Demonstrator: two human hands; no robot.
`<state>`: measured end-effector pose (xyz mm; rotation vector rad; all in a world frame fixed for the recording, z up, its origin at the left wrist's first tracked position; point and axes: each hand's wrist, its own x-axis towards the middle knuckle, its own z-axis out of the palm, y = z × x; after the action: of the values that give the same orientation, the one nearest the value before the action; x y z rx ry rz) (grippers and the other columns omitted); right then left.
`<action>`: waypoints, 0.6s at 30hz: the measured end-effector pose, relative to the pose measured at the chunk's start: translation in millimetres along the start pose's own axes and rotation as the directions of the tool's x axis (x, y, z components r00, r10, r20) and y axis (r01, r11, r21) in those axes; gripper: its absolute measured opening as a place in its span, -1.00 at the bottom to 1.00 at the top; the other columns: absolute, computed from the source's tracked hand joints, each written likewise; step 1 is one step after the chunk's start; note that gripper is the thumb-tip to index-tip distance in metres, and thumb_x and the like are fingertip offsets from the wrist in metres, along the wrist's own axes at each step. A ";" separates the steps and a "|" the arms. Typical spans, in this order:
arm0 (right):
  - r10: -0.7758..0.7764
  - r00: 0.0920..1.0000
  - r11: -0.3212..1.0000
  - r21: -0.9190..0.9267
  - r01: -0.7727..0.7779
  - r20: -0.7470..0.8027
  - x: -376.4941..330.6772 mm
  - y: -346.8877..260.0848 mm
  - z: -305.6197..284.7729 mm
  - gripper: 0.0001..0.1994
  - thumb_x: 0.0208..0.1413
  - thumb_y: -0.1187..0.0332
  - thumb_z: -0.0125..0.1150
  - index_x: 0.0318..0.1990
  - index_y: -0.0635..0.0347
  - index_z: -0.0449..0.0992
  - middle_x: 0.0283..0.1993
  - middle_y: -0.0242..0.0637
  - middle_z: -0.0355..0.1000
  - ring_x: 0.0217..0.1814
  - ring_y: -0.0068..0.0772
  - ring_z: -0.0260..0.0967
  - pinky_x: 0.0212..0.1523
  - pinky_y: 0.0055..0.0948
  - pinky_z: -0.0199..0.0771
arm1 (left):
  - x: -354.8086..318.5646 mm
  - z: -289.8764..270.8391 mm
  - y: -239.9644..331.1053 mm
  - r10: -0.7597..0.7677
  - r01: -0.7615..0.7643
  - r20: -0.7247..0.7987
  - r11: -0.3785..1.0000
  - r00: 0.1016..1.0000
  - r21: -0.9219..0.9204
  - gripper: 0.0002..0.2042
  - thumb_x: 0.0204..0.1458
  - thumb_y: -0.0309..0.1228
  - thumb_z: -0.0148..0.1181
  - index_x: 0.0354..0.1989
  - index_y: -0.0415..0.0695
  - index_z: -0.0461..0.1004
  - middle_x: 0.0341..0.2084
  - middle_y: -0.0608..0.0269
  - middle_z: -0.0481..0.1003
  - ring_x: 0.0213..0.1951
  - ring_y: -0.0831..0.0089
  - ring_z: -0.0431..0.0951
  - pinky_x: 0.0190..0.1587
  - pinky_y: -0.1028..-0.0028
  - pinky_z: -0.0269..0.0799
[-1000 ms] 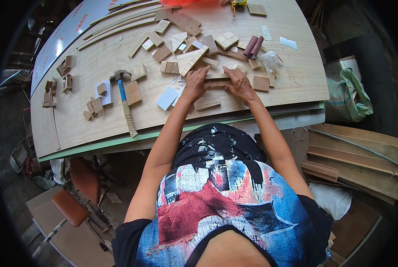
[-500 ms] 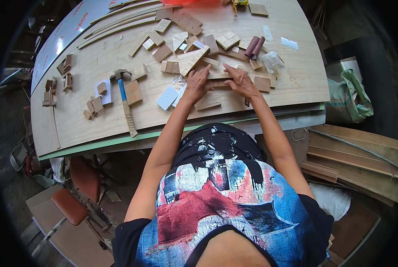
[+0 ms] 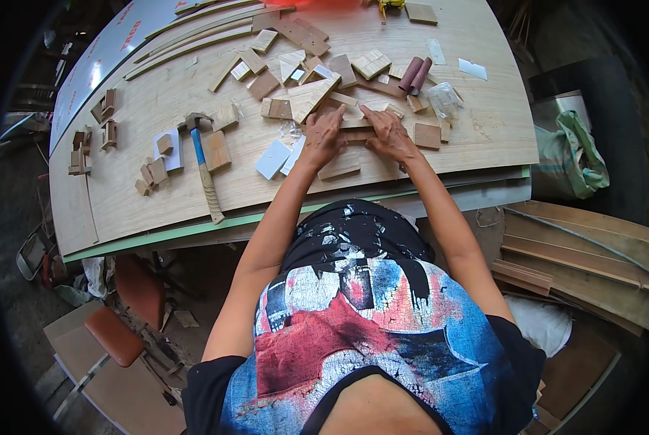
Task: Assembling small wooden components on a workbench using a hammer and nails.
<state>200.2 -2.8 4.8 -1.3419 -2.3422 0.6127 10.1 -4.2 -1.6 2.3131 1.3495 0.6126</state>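
My left hand and my right hand face each other near the front of the wooden table. Between them runs a short light wood strip, its two ends under my fingers and thumbs. Just below it a browner wood piece spans the same gap; whether the two are joined I cannot tell. Closer to me lies a loose wood block. Beyond my hands is a pile of offcuts, with a wide pale board on top. To the right of my right hand rests a brown square block.
A claw hammer with a blue-and-tan handle lies to the left, beside small blocks. White cards, dark red sandpaper rolls and a clear plastic bag sit around the pile. Long wood strips line the far left.
Both hands keep their places at the wood pieces. The fingers of my right hand have shifted slightly left; little else differs.
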 end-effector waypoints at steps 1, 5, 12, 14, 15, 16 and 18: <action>0.001 1.000 1.000 0.000 -0.001 0.001 0.3 0.7 0.3 -0.15 -0.45 0.49 0.27 0.15 0.10 0.00 -0.14 -0.23 0.32 -0.05 -0.23 0.22 0.06 -0.26 0.06 | 0.2 0.7 -0.3 0.000 0.000 0.001 1.000 1.000 -0.001 -0.25 -0.41 -0.43 0.25 0.08 -0.13 0.06 -0.21 0.19 0.34 -0.12 0.28 0.31 0.00 0.16 0.02; 0.005 1.000 1.000 0.008 -0.005 0.012 0.3 2.0 -0.3 -0.15 -0.44 0.48 0.27 0.15 0.12 0.00 -0.16 -0.22 0.33 -0.08 -0.23 0.24 0.01 -0.30 0.10 | 1.6 1.3 0.5 -0.042 0.042 0.033 0.999 0.999 0.000 -0.24 -0.39 -0.44 0.25 0.10 -0.11 0.03 -0.17 0.19 0.33 -0.10 0.33 0.32 0.01 0.17 0.00; 0.029 1.000 0.999 0.034 -0.030 0.011 0.1 -2.4 -3.7 -0.20 -0.38 0.47 0.24 0.15 0.09 0.02 -0.16 -0.21 0.34 -0.08 -0.21 0.24 0.01 -0.29 0.10 | -0.7 -0.1 0.7 -0.009 0.009 -0.007 0.999 1.000 -0.031 -0.28 -0.37 -0.46 0.21 0.09 -0.14 0.04 -0.22 0.16 0.35 -0.13 0.29 0.33 0.00 0.14 0.01; 0.028 0.999 0.998 0.065 -0.026 -0.028 -1.1 -2.9 -4.2 -0.26 -0.33 0.48 0.20 0.14 0.09 0.04 -0.15 -0.19 0.34 -0.08 -0.19 0.24 0.02 -0.28 0.10 | -0.5 -1.2 -1.4 -0.013 0.011 -0.020 0.998 1.000 -0.057 -0.30 -0.35 -0.48 0.20 0.08 -0.14 0.05 -0.23 0.15 0.36 -0.14 0.30 0.34 -0.01 0.17 0.04; 0.030 0.997 0.995 0.096 -0.023 -0.066 -2.4 -2.6 -4.2 -0.31 -0.28 0.50 0.17 0.13 0.09 0.07 -0.14 -0.18 0.34 -0.08 -0.18 0.25 0.02 -0.27 0.10 | -1.0 -1.2 -2.8 -0.016 0.014 -0.031 0.996 0.999 -0.085 -0.32 -0.34 -0.50 0.18 0.08 -0.15 0.06 -0.23 0.15 0.36 -0.15 0.30 0.35 -0.03 0.21 0.07; 0.030 0.997 0.995 0.096 -0.024 -0.066 -2.4 -1.2 -3.6 -0.31 -0.28 0.50 0.17 0.13 0.09 0.07 -0.14 -0.18 0.34 -0.08 -0.18 0.25 0.02 -0.27 0.10 | -0.2 -1.5 -5.1 -0.016 0.013 -0.030 0.996 0.999 -0.085 -0.32 -0.34 -0.50 0.18 0.08 -0.15 0.06 -0.23 0.15 0.36 -0.15 0.30 0.35 -0.03 0.21 0.07; 0.049 0.991 0.996 0.084 -0.039 -0.122 -1.8 2.5 -0.2 -0.42 -0.21 0.52 0.09 0.09 0.10 0.13 -0.17 -0.19 0.37 -0.13 -0.19 0.29 0.02 -0.27 0.13 | 2.2 -2.0 -10.1 -0.010 -0.006 -0.097 0.986 0.995 -0.169 -0.39 -0.32 -0.54 0.16 0.03 -0.17 0.13 -0.28 0.15 0.39 -0.22 0.31 0.39 -0.10 0.33 0.17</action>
<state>203.0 -3.2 3.4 -1.3581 -2.1712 0.6127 2.8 2.6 -4.9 2.1710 1.2889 0.8167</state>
